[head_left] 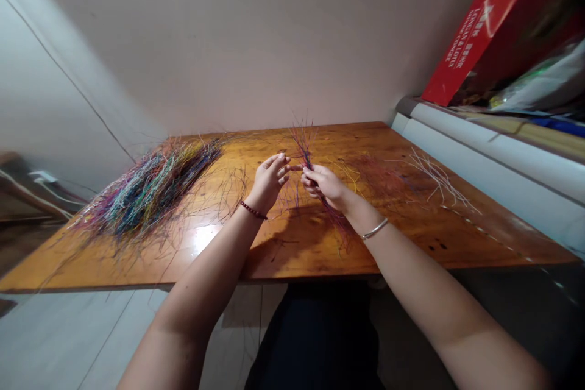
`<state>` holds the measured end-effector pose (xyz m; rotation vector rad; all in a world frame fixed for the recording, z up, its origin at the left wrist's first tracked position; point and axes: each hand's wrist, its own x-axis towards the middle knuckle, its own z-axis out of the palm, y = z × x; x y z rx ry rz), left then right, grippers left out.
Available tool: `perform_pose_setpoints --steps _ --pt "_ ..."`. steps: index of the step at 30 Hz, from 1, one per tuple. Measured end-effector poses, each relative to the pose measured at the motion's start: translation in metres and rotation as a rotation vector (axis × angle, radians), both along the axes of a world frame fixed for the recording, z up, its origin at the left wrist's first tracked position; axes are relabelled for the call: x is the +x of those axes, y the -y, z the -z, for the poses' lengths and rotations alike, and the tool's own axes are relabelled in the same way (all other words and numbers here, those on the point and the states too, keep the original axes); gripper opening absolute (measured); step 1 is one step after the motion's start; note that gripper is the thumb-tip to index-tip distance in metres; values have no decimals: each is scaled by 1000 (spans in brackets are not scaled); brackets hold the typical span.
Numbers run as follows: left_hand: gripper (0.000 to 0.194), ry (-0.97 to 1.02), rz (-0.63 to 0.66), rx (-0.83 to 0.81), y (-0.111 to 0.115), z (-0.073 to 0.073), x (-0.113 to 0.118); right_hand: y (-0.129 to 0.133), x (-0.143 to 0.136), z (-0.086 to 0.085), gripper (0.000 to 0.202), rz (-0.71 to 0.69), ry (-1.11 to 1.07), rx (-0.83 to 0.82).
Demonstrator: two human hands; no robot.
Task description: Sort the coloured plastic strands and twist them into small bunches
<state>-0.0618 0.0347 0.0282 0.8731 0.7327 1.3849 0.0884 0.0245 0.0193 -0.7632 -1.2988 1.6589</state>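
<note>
My right hand [325, 186] is wrapped round a thin bundle of coloured wire-like strands [303, 145], mostly red and purple. The strands fan out above the fist, and their lower ends [337, 225] hang below it over the table. Just left of the bundle is my left hand [273, 178], its thumb and fingertips pressed together. Whatever those fingertips pinch is too small to make out. Loose yellow strands [350, 172] and reddish ones [386, 177] lie on the table right of my hands, and dark thin ones [231, 192] lie to the left.
A large multicoloured heap of strands [155, 186] covers the left of the wooden table [292, 265]. White strands [441, 180] lie at the right, near a string [496, 241]. A red box [484, 24] stands on a pale ledge [493, 152] along the right side. A wall rises behind.
</note>
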Motion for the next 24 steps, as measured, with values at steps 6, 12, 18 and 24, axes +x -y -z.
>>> perform_pose_setpoints --steps 6,12,18,24 --pt "37 -97 -44 50 -1 3 3 -1 -1 2 21 1 26 -1" --pt "37 -225 -55 99 -2 9 4 0 -3 4 22 14 95 37" --pt "31 -294 -100 69 2 6 6 -2 -5 6 26 59 146 46" --pt "35 -486 -151 184 7 3 10 -3 -6 7 26 69 182 110"
